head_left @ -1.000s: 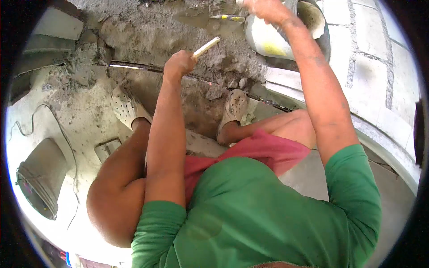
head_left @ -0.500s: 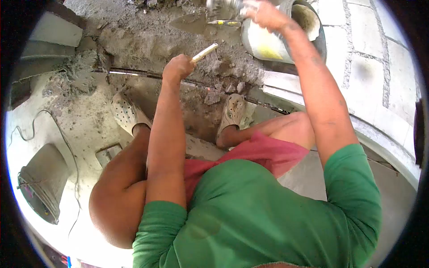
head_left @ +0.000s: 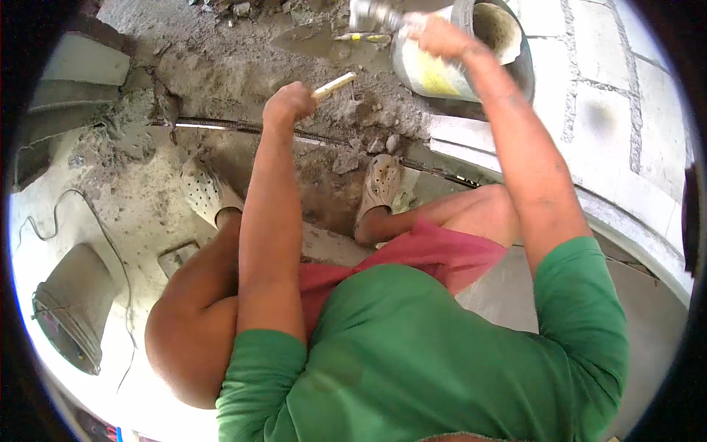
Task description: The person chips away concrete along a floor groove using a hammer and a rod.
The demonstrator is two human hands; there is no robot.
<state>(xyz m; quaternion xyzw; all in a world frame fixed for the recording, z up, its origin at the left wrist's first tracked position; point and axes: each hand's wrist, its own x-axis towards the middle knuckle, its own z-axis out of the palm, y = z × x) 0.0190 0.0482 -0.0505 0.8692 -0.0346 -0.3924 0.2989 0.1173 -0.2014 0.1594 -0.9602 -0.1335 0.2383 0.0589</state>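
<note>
My left hand (head_left: 289, 104) is closed around a pale stick (head_left: 335, 85), whose free end points up and right over the grey rubble. My right hand (head_left: 440, 37) grips a grey, hammer-like tool (head_left: 377, 12) in front of the bucket. Motion blurs this tool, and its head points left. Below it, a trowel (head_left: 305, 40) with a yellow-and-black handle lies on the wet-looking mortar. A grey bucket (head_left: 427, 65) with a yellow patch stands close to my right hand, holding a pale, round container (head_left: 498, 31).
Loose dirt and stones (head_left: 213, 62) cover the ground ahead. A long, thin bar (head_left: 236, 127) crosses in front of my clogs (head_left: 381, 180). Pale block masonry (head_left: 604, 96) stands at right. At left are a tipped bucket (head_left: 77, 291) and a dark cord (head_left: 110, 239).
My right hand has come slightly lower in the view with the hammer-like tool. My left hand keeps its hold on the stick. The whole view has shifted a little.
</note>
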